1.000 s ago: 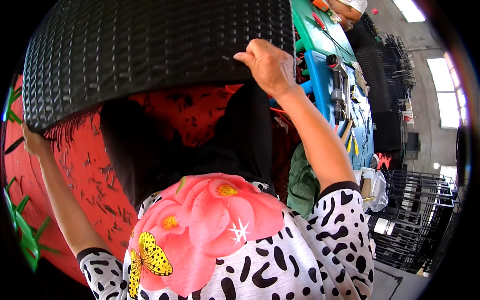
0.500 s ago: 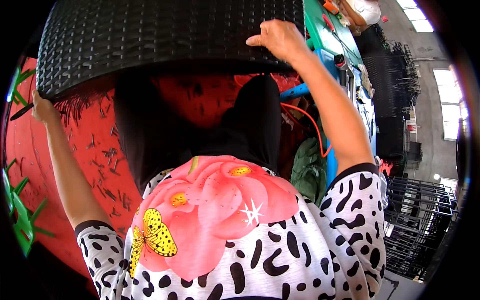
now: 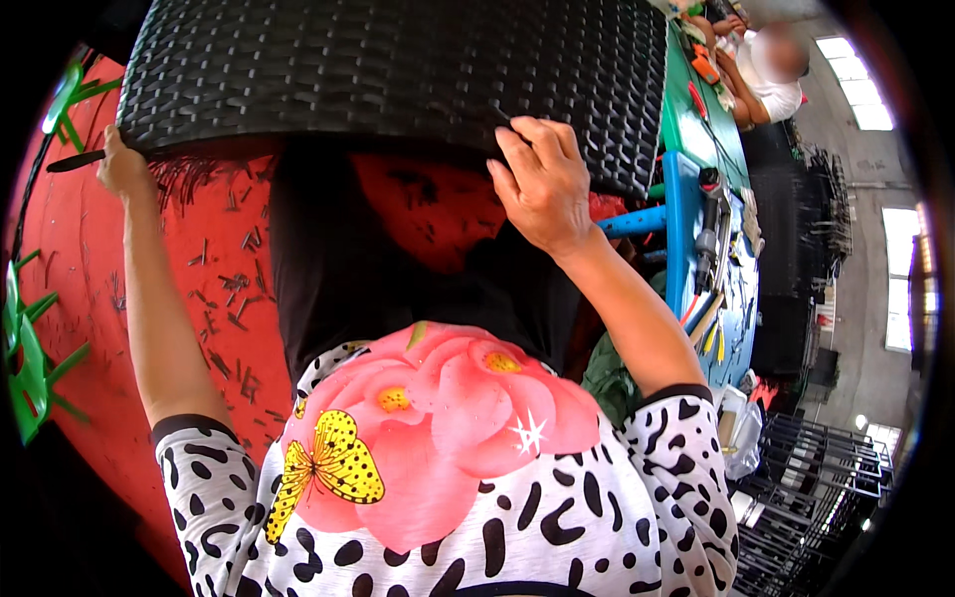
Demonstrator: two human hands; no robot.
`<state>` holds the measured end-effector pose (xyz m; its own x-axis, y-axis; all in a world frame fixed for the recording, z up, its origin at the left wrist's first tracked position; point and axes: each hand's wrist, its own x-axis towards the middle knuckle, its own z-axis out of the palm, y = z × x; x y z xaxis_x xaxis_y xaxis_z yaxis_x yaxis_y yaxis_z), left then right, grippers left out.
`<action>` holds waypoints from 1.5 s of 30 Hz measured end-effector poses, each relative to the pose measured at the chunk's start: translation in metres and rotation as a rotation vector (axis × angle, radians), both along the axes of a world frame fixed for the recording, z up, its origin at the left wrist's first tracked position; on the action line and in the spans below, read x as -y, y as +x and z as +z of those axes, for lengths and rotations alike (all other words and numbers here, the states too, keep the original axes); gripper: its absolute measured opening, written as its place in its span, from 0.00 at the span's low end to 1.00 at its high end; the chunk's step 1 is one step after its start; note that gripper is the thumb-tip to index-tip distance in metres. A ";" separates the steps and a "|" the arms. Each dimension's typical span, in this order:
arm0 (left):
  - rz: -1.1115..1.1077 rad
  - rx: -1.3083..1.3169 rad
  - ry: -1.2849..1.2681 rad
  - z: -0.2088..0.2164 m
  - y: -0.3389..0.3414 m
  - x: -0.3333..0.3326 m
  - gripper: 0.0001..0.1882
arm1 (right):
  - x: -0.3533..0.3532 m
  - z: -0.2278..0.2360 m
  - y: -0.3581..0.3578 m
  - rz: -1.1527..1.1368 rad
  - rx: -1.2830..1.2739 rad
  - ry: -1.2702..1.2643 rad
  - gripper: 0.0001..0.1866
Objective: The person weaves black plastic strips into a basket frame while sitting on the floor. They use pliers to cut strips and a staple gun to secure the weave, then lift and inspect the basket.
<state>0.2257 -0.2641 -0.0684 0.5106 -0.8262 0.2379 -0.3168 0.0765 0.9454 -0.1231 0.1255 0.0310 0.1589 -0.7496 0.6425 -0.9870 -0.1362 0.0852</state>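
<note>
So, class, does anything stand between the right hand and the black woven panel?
Nothing visible does: the right hand overlaps the lower edge of the black woven panel in this view, though whether they touch is hard to tell.

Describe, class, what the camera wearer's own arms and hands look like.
The left hand and right hand are gloveless, and both forearms are bare. The short white sleeves carry irregular black blotches, some rounded, some long, and end in plain black cuffs.
</note>
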 end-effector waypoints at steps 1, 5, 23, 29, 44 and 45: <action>0.031 -0.178 -0.017 0.017 -0.015 -0.020 0.33 | 0.002 0.005 -0.001 0.050 0.010 0.029 0.19; 0.004 -0.107 -0.092 0.021 -0.012 -0.026 0.32 | 0.031 0.009 0.019 0.026 0.022 0.032 0.24; 0.033 -0.208 -0.108 0.054 -0.034 -0.056 0.25 | 0.065 0.001 0.037 0.128 -0.047 -0.009 0.16; -0.012 -0.262 -0.100 0.050 -0.033 -0.055 0.24 | 0.078 0.013 0.052 0.169 -0.043 0.027 0.17; 0.042 -0.163 -0.039 0.053 -0.051 -0.022 0.28 | 0.127 0.002 0.044 0.200 -0.024 -0.127 0.13; 0.037 -0.184 -0.047 0.055 -0.052 -0.024 0.27 | 0.128 0.003 0.045 0.187 -0.003 -0.100 0.13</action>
